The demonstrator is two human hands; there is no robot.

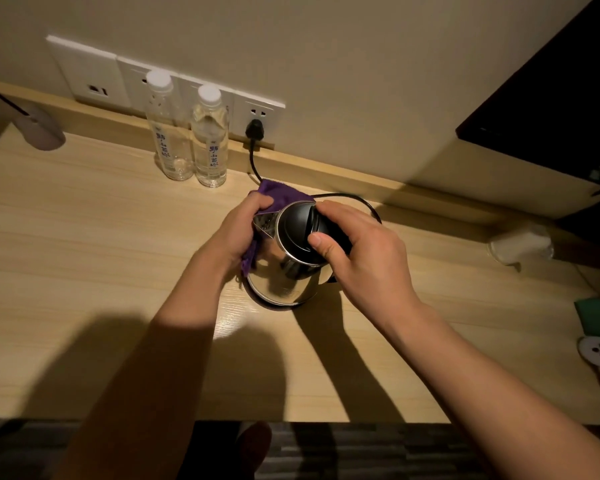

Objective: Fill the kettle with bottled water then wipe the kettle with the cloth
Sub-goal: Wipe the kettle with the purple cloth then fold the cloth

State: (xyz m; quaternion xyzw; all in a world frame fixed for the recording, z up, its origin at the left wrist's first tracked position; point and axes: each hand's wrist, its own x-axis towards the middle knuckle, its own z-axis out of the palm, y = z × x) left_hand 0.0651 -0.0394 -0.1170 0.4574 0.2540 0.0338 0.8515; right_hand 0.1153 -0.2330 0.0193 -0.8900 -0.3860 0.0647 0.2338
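Two capped water bottles [168, 126] [210, 136] (side by side), one kettle [286, 268], one purple cloth [284, 195], two hands [238, 230] [364, 258].

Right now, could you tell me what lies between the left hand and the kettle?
In the head view, the purple cloth sits between the left hand and the kettle, pressed near its spout.

Dim, warm yellow light and a wide-angle view.
Long, dark arm shadows fall toward the near edge of the table [84, 237]; a bright glint sits on the shiny kettle [281, 271]; straight lines bow at the edges and the corners look soft.
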